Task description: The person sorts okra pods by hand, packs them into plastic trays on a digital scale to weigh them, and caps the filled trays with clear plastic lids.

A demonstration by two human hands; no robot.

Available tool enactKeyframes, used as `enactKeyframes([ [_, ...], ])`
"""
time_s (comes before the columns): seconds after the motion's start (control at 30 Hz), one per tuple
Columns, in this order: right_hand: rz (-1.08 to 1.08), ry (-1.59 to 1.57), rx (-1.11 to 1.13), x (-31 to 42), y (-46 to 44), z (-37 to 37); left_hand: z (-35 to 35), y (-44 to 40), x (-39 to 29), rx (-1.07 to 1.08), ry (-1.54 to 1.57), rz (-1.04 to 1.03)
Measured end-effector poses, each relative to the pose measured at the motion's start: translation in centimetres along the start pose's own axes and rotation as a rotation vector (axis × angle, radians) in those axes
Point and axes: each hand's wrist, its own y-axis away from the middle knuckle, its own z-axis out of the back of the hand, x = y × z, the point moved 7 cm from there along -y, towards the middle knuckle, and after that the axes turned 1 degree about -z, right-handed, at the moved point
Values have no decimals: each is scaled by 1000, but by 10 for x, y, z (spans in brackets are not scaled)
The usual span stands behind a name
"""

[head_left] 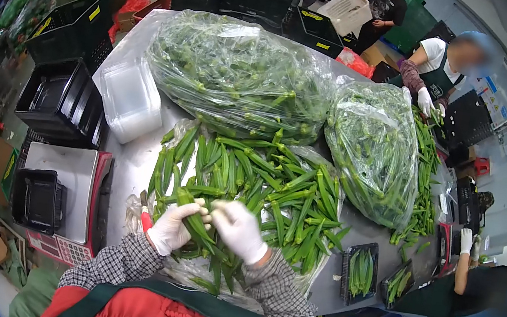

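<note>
My left hand (169,228), in a white glove, is closed around a few green okra pods (191,216) that slant down to the right. Close beside it, my gloved right hand (236,229) is blurred by motion, its fingers curled in toward the left. Whether it pinches anything is too small to make out. Under and beyond both hands spreads a loose pile of okra (300,198) on clear plastic. A tool with a red handle (146,220) lies just left of my left hand; its other end is partly hidden.
Two big clear bags of okra (238,84) (372,153) stand behind the pile. On the left are clear lids (128,100), stacked black trays (59,100) and a scale (63,159) bearing a black tray (38,198). Filled okra trays (360,273) sit right. Co-workers (441,65) stand around the table.
</note>
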Motion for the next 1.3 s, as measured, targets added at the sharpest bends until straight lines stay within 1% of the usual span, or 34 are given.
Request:
enactKeyframes([
  [0.07, -58, 358, -247, -34, -15, 30, -4, 8, -14, -13, 38, -69],
  [0.13, -170, 596, -265, -71, -25, 39, -1, 10, -20, -13, 45, -81],
  [0.17, -234, 649, -233, -90, -29, 36, -1, 12, -20, -9, 35, -80],
  [0.27, -326, 693, -149, -101, -36, 31, -4, 12, -20, 9, 14, -84],
  [0.4, -311, 604, -210, -113, -41, 38, 3, 14, -15, -5, 19, -66],
  [0.43, -376, 504, -206, -120, -40, 42, 5, 14, -16, -12, 22, -62],
  [0.53, -390, 416, -195, -113, -39, 49, 7, 15, -16, -1, 14, -67],
  [0.57, -347, 421, -243, -104, -40, 49, 5, 14, -16, 5, 19, -60],
  [0.67, -332, 562, -205, -86, -47, 36, 0, 14, -7, 16, 23, -26],
  [0.7, -365, 646, -124, -86, -50, 28, -1, 12, -4, 19, 12, -19],
  [0.83, -448, 538, -124, -105, -56, 30, -3, 16, -5, 24, -20, -37],
  [0.93, -388, 278, -280, -105, -49, 40, -1, 22, -10, 3, 8, -45],
  [0.97, -412, 47, -301, -116, -48, 40, -1, 24, -12, -8, 25, -44],
  [1.0, -421, -45, -315, -120, -45, 43, -1, 24, -12, 5, 20, -55],
  [1.07, -578, -172, -270, -137, -36, 42, -1, 23, -13, 28, 16, -72],
  [1.13, -546, -297, -267, -129, -28, 41, -4, 24, -12, 23, 26, -56],
  [1.2, -565, -429, -283, -129, -21, 42, -4, 26, -12, 28, 31, -62],
  [1.27, -519, -506, -346, -127, -16, 50, -1, 28, -13, 7, 13, -75],
  [1.3, -508, -549, -418, -124, -11, 56, 2, 29, -14, 18, 5, -88],
])
